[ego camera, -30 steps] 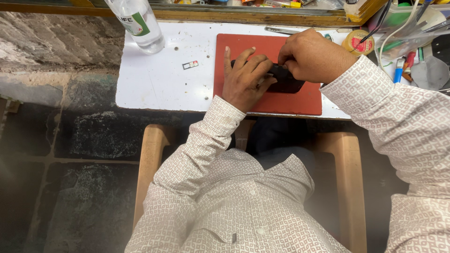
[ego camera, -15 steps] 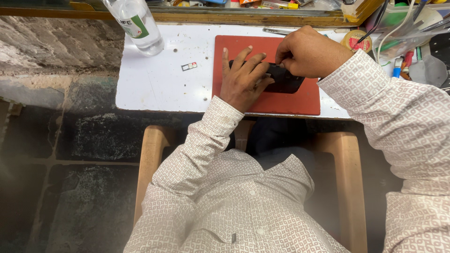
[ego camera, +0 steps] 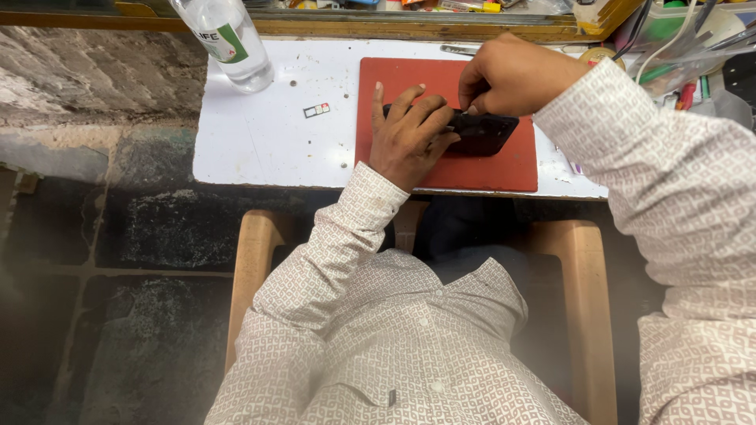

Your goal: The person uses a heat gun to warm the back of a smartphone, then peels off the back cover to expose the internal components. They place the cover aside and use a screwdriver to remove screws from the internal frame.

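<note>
Head view: the fingertips of the right hand (ego camera: 512, 75) are bunching together in a pinch, pressing down on the top edge of a black phone (ego camera: 482, 132); whether a small tool or part is sitting inside the pinch cannot be told. The fingers of the left hand (ego camera: 409, 134) are spreading flat and slightly fanned, lying over the left end of the phone and pinning it down, with the palm resting on the mat. The phone is lying flat, its long side running from 9 o'clock to 3 o'clock, in the middle of a red work mat (ego camera: 449, 169). The right hand is sitting at 1 o'clock from the left hand, the two almost touching above the phone.

The mat is lying on a white tabletop (ego camera: 268, 142). At 9 o'clock from the left hand, well apart from the mat, a small card tray (ego camera: 316, 110) is lying on the bare white surface. At 10 o'clock, near the far left corner of the table, a clear plastic bottle (ego camera: 224, 39) is standing upright. At 3 o'clock from the right hand, a clutter of cables and small tools (ego camera: 685, 55) is crowding the table edge. Patterned white sleeves are covering both forearms, and a wooden stool frame (ego camera: 252, 267) is showing below the table
</note>
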Demonstrator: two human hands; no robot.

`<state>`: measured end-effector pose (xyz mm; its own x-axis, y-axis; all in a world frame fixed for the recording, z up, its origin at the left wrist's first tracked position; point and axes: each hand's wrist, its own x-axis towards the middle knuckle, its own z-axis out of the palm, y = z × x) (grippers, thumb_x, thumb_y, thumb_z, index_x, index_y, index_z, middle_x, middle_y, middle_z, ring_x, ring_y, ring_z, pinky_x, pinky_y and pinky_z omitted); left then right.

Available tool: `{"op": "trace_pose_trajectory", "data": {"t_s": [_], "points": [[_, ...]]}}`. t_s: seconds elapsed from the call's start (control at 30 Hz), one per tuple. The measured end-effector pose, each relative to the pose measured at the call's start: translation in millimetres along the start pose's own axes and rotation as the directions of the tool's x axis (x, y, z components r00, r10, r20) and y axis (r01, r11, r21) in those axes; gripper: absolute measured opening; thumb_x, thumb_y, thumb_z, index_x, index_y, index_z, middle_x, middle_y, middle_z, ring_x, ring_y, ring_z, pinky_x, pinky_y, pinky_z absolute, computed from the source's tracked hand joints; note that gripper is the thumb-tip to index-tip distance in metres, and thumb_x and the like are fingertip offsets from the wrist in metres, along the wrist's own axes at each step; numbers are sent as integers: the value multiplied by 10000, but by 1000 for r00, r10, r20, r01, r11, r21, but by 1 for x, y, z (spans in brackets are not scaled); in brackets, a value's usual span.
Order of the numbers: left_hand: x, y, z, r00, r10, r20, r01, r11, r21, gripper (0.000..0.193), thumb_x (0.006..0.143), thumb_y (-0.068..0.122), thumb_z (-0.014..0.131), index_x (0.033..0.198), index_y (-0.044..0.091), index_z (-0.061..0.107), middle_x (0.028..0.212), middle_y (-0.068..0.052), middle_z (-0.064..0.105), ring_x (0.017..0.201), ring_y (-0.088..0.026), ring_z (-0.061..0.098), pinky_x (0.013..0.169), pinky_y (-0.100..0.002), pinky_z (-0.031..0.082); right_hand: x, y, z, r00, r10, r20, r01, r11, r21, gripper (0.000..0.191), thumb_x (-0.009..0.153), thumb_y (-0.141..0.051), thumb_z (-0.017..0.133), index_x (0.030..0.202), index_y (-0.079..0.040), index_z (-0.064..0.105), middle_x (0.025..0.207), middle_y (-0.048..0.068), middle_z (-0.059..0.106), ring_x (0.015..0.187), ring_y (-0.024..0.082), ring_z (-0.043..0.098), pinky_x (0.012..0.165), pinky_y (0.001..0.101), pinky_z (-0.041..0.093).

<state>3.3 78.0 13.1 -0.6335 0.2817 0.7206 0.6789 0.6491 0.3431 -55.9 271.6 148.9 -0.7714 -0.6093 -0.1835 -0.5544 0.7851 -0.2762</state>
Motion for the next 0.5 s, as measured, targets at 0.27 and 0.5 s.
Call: {"op": "trace_pose_trajectory", "data": {"t_s": [0.27, 0.5], "points": [[-1, 6, -7, 1000, -5, 6, 5, 1000, -5, 323, 885, 289, 825, 1149, 210, 656, 1238, 47, 629, 1356, -264, 515, 1233, -660, 134, 20, -16, -16, 942, 221, 252, -205, 975, -89, 169, 783, -144, 824, 938, -75, 822, 798, 116, 782, 748, 261, 716, 707, 405, 568], [-1, 5, -5, 1000, 5, -6, -5, 1000, 8, 282, 899, 290, 821, 1119, 212, 662, 1263, 42, 628, 1378, -262, 499, 1230, -661, 131, 22, -21, -19, 926, 272, 261, -254, 962, -104, 142, 787, -137, 819, 918, -83, 827, 805, 100, 785, 749, 247, 717, 707, 407, 566]]}}
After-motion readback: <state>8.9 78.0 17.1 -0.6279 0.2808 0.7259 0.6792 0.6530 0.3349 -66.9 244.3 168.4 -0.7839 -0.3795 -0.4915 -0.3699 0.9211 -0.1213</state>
